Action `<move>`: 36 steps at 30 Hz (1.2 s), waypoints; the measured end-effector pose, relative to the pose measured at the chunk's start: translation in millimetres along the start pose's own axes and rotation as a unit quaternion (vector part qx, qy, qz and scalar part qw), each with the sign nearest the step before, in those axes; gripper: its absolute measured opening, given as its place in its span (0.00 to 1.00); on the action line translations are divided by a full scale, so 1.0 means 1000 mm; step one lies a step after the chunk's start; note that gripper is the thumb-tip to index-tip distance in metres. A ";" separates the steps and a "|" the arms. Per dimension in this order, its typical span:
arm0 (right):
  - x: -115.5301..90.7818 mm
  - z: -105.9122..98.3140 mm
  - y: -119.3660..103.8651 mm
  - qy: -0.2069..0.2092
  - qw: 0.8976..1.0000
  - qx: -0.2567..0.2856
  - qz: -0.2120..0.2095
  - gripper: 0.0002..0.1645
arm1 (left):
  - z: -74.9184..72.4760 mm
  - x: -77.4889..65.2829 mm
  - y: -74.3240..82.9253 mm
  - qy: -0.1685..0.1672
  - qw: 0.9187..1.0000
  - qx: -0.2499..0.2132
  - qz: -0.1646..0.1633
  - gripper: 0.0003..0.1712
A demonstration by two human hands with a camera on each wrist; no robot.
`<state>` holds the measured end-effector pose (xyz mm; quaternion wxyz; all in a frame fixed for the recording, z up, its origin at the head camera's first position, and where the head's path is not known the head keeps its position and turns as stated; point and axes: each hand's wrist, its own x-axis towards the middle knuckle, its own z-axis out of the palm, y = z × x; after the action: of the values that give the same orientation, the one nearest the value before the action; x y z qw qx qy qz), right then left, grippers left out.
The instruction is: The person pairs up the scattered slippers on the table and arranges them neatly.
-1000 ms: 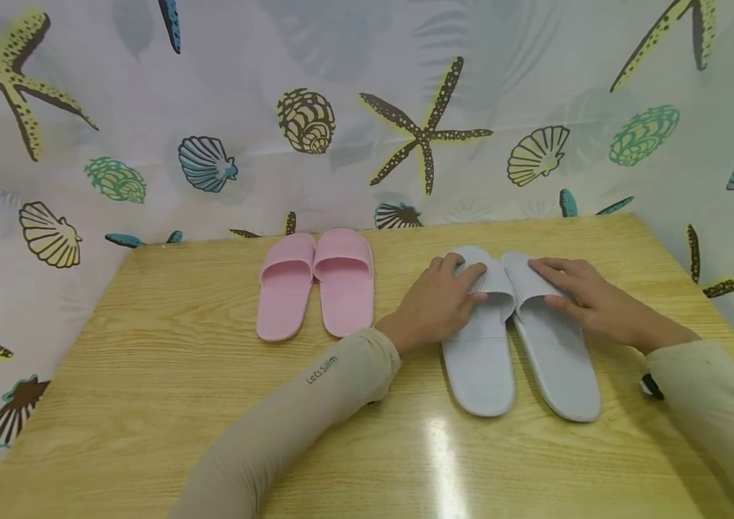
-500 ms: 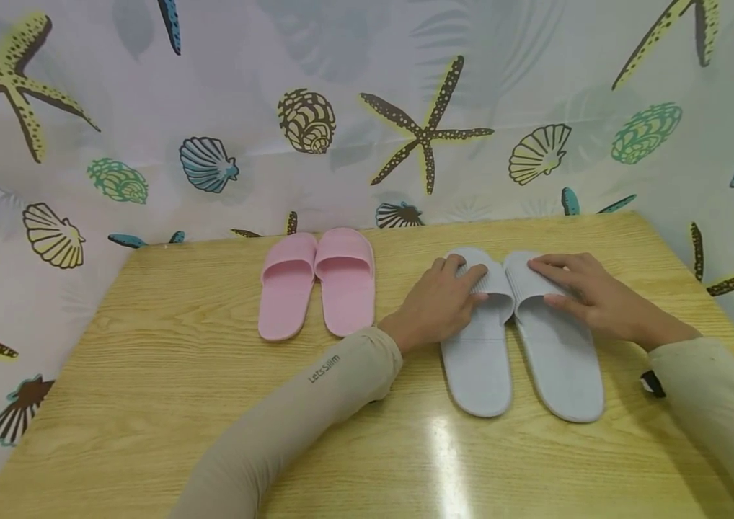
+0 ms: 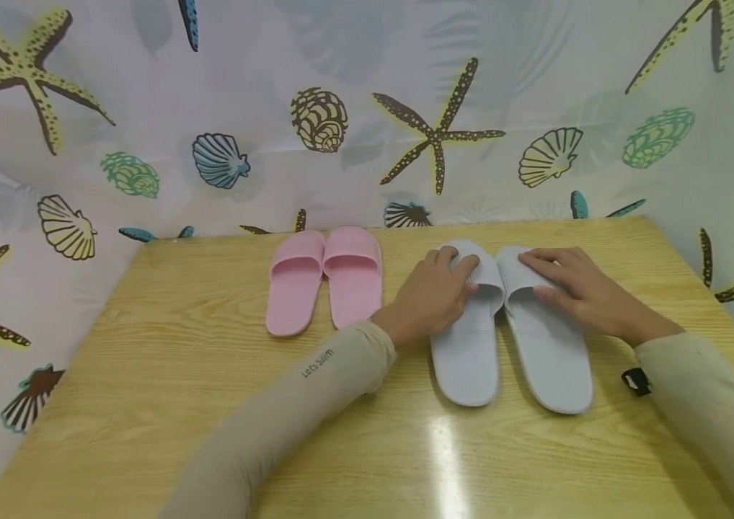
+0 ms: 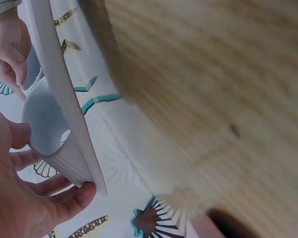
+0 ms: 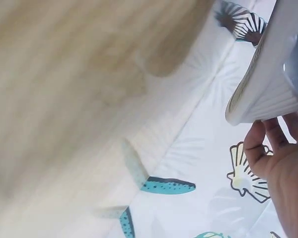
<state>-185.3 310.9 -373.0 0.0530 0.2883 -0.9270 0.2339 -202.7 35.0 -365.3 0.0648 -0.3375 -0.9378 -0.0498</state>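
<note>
Two pale grey slippers with ribbed straps stand side by side, toes toward the back. My left hand grips the strap of the left grey slipper; in the left wrist view the thumb is at the strap's opening and the fingers lie along its outside. My right hand holds the strap of the right grey slipper from the outer side, thumb near the opening. In both wrist views, patterned cloth shows between the slipper soles and the tabletop, so the pair is slightly raised.
Left of my left hand, a pair of pink slippers stands near the back edge of the wooden table. Cloth printed with shells and starfish hangs behind and at both sides. A small black object shows under my right wrist.
Both grey slippers have shifted left, toward the pink pair, and slightly up, with my hands on them. The pink slippers stay put; the head view has turned slightly left.
</note>
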 end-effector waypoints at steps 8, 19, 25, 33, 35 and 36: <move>0.028 -0.009 -0.012 -0.009 1.000 -0.014 0.010 0.32 | -0.010 0.004 -0.016 -0.016 0.997 -0.059 -0.041 0.25; 0.058 -0.008 -0.012 -0.045 0.998 -0.024 0.024 0.32 | -0.012 0.012 -0.041 -0.017 0.994 -0.097 -0.049 0.25; 0.073 -0.008 -0.010 -0.071 0.997 -0.022 0.033 0.32 | -0.009 0.019 -0.053 -0.023 0.991 -0.123 -0.053 0.25; 0.094 -0.006 -0.011 -0.090 0.994 -0.040 0.056 0.34 | -0.010 0.032 -0.076 -0.062 0.986 -0.148 -0.052 0.27; 0.098 -0.005 -0.011 -0.093 0.993 -0.043 0.057 0.34 | -0.012 0.035 -0.081 -0.084 0.983 -0.154 -0.060 0.29; 0.100 -0.004 -0.011 -0.093 0.993 -0.044 0.057 0.34 | -0.013 0.036 -0.083 -0.094 0.981 -0.157 -0.064 0.29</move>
<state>-262.1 254.3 -341.8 -0.0344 0.2526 -0.9524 0.1674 -282.2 -7.4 -351.2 -0.0804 -0.2860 -0.9399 -0.1685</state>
